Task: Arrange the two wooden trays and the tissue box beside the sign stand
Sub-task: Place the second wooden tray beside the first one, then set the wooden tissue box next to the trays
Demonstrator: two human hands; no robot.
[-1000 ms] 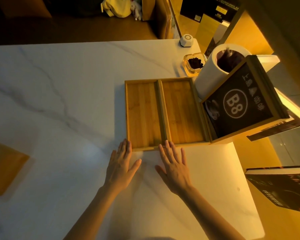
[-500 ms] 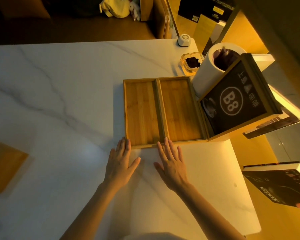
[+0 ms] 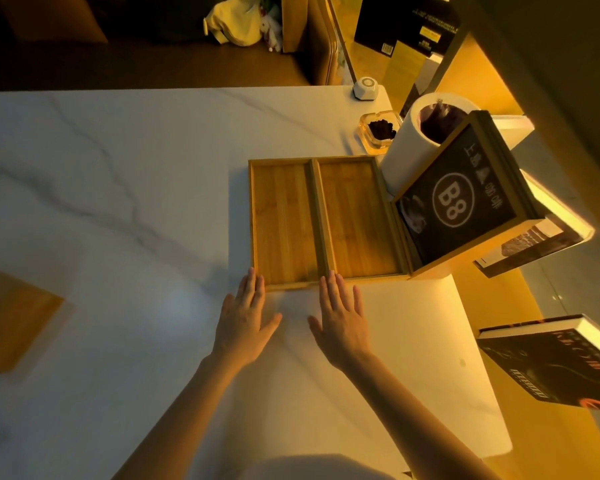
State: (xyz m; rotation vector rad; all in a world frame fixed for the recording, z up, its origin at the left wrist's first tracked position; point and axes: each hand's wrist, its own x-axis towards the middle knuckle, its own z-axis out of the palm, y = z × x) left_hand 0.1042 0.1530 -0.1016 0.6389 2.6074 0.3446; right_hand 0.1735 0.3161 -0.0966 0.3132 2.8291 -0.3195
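Trays (image 3: 326, 221) lie side by side on the worktop (image 3: 118, 202), long axes running away from the person, right tray touching the sign stand (image 3: 461, 202). Left hand (image 3: 245, 318) and right hand (image 3: 340, 320) lie flat, fingers spread, fingertips at the near edges, holding nothing. Tissue box: probably the white roll holder (image 3: 416, 143) behind the stand, partly hidden, hard to confirm.

Bare forearms, no sleeves, rings or watch.
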